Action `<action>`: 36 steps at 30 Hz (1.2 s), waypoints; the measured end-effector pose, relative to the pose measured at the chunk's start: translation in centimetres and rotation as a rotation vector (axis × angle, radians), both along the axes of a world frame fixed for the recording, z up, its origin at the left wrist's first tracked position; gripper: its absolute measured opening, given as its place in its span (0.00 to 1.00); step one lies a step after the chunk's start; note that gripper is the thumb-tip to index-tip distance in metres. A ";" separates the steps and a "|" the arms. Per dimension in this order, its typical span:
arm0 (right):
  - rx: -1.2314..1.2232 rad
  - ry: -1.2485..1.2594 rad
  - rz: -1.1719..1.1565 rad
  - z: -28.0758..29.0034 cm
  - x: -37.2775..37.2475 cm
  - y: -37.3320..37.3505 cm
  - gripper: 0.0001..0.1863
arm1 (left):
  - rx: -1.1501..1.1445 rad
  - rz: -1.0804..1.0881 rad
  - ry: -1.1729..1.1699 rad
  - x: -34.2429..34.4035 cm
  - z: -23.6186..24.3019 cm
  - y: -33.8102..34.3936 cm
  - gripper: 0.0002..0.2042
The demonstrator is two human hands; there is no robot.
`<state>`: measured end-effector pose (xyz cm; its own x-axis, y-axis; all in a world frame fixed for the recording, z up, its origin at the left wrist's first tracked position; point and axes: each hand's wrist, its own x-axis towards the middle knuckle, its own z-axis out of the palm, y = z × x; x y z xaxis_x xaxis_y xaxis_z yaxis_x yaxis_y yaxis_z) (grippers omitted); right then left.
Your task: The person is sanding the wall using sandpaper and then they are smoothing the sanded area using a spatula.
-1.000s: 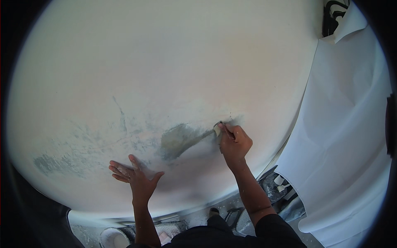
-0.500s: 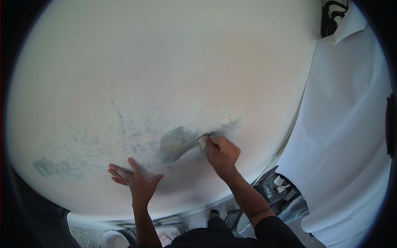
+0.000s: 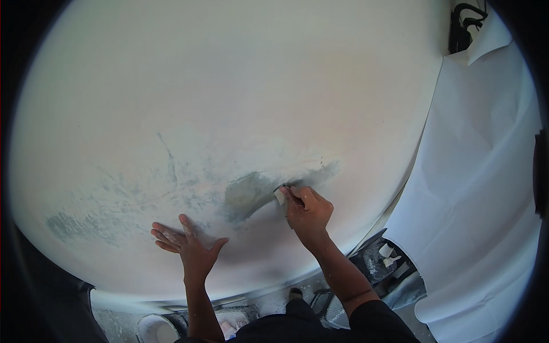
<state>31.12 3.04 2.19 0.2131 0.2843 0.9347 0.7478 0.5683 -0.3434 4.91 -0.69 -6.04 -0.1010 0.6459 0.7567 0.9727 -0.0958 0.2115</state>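
Observation:
A broad white curved panel [image 3: 257,103] spreads in front of me, like a piece of vehicle bodywork. Grey scuffed patches run across its lower part, with a larger olive-grey patch [image 3: 246,197] near the middle. My right hand [image 3: 309,214] is closed around what looks like a small folded piece of sandpaper [image 3: 279,196], pale with a dark edge, pressed to the panel at that patch's right side. My fingers partly hide it. To the left, my left hand [image 3: 191,246] lies flat on the panel below the scuffs, fingers spread and dusty.
White sheeting [image 3: 469,154] hangs along the right side. Below it, a dark dusty tray or stool top [image 3: 374,263] carries a white cup [image 3: 386,250] and a small pale item. A white bucket [image 3: 157,328] stands on the dusty floor at lower left.
Both hands keep nearly the same places on the panel, my right still pressing the folded piece. The whole view has shifted slightly.

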 end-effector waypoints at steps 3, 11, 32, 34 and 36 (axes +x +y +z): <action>0.011 -0.080 0.033 0.7 0.6 0.0 0.11 | -0.013 -0.044 -0.073 0.0 0.0 0.1 0.66; 0.006 0.022 0.102 0.6 0.5 0.3 0.12 | -0.015 -0.046 -0.074 0.0 -0.1 0.2 0.66; -0.171 0.132 0.235 1.0 0.5 0.0 0.10 | -0.030 -0.040 -0.065 0.0 0.1 0.0 0.65; -0.175 0.139 0.190 1.5 0.6 -0.3 0.10 | -0.035 -0.040 -0.070 0.0 0.1 0.1 0.65; -0.178 0.149 0.137 2.0 0.8 -0.4 0.11 | -0.019 -0.043 -0.057 0.0 0.0 0.0 0.66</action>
